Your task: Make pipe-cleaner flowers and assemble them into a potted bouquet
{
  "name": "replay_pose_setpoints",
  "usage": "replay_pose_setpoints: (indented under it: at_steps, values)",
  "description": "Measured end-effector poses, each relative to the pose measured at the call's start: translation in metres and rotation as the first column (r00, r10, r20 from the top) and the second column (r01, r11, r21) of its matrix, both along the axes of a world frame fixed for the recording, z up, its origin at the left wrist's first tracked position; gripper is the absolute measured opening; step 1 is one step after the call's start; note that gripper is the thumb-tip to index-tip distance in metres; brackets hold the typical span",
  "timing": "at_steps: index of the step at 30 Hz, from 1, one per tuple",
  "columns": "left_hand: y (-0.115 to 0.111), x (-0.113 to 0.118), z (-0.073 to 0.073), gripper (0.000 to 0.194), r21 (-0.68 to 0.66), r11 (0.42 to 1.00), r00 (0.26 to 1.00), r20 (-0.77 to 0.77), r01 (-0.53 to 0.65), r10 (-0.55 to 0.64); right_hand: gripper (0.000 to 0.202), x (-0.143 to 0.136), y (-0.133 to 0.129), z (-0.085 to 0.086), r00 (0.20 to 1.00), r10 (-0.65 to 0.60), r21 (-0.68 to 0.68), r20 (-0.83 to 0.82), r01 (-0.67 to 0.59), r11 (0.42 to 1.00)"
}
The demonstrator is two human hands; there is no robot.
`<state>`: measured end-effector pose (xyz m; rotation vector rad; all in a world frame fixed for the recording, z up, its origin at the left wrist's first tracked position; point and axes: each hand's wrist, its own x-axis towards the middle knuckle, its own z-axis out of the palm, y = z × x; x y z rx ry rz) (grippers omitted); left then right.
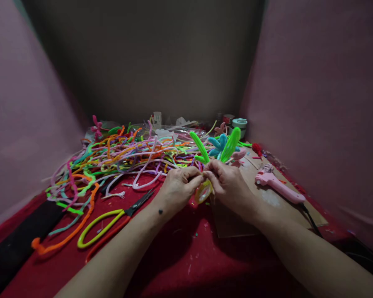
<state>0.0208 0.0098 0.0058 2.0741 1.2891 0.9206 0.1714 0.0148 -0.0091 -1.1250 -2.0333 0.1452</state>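
- Right hand (225, 180): fingers closed around the base of the blue flower (218, 145) and green leaves (231, 145); held low, probably so petals stay uncrushed.
- Left hand (182, 184): fingertips pinched narrow, meeting the right at 9 o'clock; can't tell what's between them.
- Bunch stands up at 12 to 1 o'clock of the hands, clear of the counter (192, 248); likely raised for two-handed access.
- Yellow ring (203, 191) just under the fingers, 6 o'clock; what supports it is hidden.
- Glue gun (279, 187), 3 o'clock, lies on cardboard (251, 217), presumably guarding the red cloth from drips.
- Scissors (124, 213), 8 o'clock, blades pointing away, likely parked within reach.
- Fuzzy stems (121, 153), 10 o'clock, heaped back, seemingly leaving working room.
- Counts: blue flower 1, long green leaves 2, yellow ring 1, glue gun 1, cardboard 1, scissors 1; fuzzy stems too tangled, uncountable.
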Motion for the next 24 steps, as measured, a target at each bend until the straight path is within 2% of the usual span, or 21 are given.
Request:
replay_pose_setpoints:
  at_steps: [4, 8, 13, 17, 19, 21, 23, 24]
  values:
    - [-0.001, 0.002, -0.001, 0.026, -0.007, 0.999, 0.999, 0.008, -0.038, 0.038, 0.008, -0.002, 0.002, 0.001, 0.996, 0.023, -0.049, -0.087, -0.027, 0.998]
    - [-0.003, 0.003, 0.000, 0.025, -0.032, 0.998, 0.995, 0.080, -0.050, 0.052, 0.010, -0.003, 0.001, -0.002, 0.990, 0.034, -0.066, -0.140, -0.044, 0.997]
    - [-0.003, 0.002, 0.002, 0.024, -0.068, 0.992, 0.970, 0.208, -0.111, 0.123, 0.011, -0.005, -0.007, -0.002, 0.970, 0.032, 0.061, -0.241, -0.018, 0.998]
    - [-0.002, -0.001, 0.004, 0.022, -0.082, 0.984, 0.933, 0.314, -0.157, 0.175, 0.010, -0.008, -0.010, -0.004, 0.985, 0.010, 0.115, -0.173, 0.010, 0.993]
    - [-0.002, -0.001, 0.005, 0.021, -0.073, 0.983, 0.918, 0.351, -0.170, 0.185, 0.009, -0.011, -0.010, -0.007, 0.987, -0.017, 0.059, -0.162, 0.027, 0.998]
    - [-0.003, -0.001, 0.005, 0.021, -0.064, 0.983, 0.910, 0.372, -0.171, 0.183, 0.020, -0.014, -0.009, -0.010, 0.977, -0.016, -0.055, -0.212, 0.005, 0.998]
    - [-0.004, -0.001, 0.005, 0.021, -0.060, 0.983, 0.909, 0.375, -0.171, 0.181, 0.025, -0.017, -0.008, -0.011, 0.942, 0.036, -0.196, -0.334, -0.107, 0.975]
    - [-0.004, 0.000, 0.004, 0.020, -0.062, 0.983, 0.911, 0.372, -0.170, 0.181, 0.023, -0.019, -0.007, -0.011, 0.903, 0.083, -0.253, -0.422, -0.205, 0.945]
